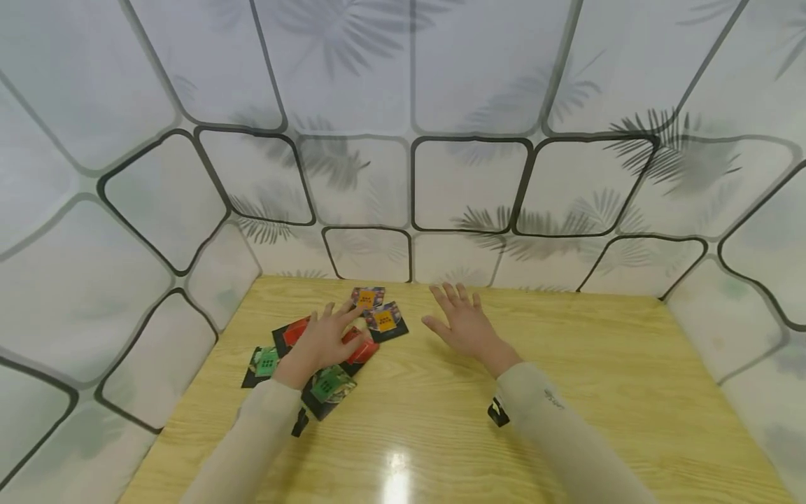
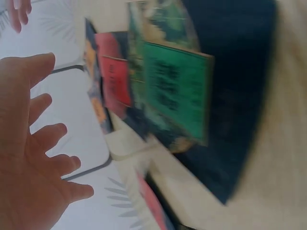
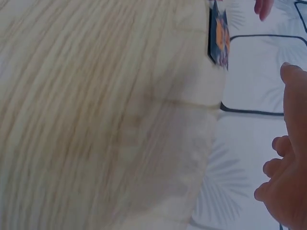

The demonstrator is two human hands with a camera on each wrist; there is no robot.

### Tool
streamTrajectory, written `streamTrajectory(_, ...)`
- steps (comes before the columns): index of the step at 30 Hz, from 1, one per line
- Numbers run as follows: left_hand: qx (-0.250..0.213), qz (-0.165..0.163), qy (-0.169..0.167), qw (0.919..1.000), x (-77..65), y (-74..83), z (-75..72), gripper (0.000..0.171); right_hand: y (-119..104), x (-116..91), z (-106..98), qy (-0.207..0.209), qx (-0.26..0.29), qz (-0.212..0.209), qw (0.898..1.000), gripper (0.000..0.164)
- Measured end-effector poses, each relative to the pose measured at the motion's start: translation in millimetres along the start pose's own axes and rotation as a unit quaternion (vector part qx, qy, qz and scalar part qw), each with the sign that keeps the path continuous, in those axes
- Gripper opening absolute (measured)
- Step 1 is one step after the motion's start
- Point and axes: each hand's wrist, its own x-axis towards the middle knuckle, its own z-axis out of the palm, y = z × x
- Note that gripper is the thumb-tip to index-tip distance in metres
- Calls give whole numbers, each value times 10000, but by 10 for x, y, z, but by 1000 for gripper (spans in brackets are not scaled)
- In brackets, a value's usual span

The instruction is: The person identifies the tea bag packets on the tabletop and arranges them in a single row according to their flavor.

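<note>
Six square cards lie on the left part of the worktop [image 1: 567,350]. The two green cards [image 1: 329,392] are nearest, the two red cards [image 1: 362,348] are in the middle, and the two orange cards [image 1: 386,320] are farthest. My left hand [image 1: 322,341] is over the red ones, fingers spread and free. My right hand [image 1: 464,327], free too, is right of the cards. A leafy white sheet [image 1: 469,185] hangs at the far side.
</note>
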Motion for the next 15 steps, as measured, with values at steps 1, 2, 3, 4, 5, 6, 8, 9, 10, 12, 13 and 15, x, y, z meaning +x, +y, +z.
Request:
streamTrajectory(1,-37,-16,-53,10000,-23,-13,18,64,-28,21,25,-52,-1,-30,10000,76)
streamTrajectory(2,-85,-26,-87,9999,-45,-30,37,64,-52,42,52,-98,-11,-62,9999,76)
streamTrajectory(3,-119,-38,-118,9999,-65,-43,54,63,-78,64,79,-156,-36,-79,9998,75)
streamTrajectory(4,-140,-36,-142,9998,-82,-57,73,62,-98,87,108,-216,-68,-91,9997,75)
streamTrajectory(5,-181,-40,-159,9997,-98,-71,91,61,-117,109,137,-272,-108,-104,9995,75)
streamTrajectory(6,-205,-40,-161,9997,-111,-84,107,61,-136,130,167,-298,-121,-134,9994,74)
streamTrajectory(8,-241,-52,-183,9995,-130,-110,140,60,-170,171,227,-367,-158,-166,9991,73)
streamTrajectory(9,-223,-44,-193,9996,-137,-121,156,60,-187,192,256,-395,-160,-178,9989,73)
streamTrajectory(10,-215,-34,-206,9996,-139,-130,172,59,-203,212,285,-412,-165,-192,9988,73)
streamTrajectory(12,-168,-33,-243,9996,-143,-141,197,58,-230,252,347,-435,-165,-222,9987,72)
streamTrajectory(13,-156,-41,-267,9995,-146,-144,206,58,-245,270,375,-461,-191,-219,9985,72)
streamTrajectory(15,-102,-39,-310,9995,-147,-148,221,57,-272,303,432,-473,-243,-239,9983,71)
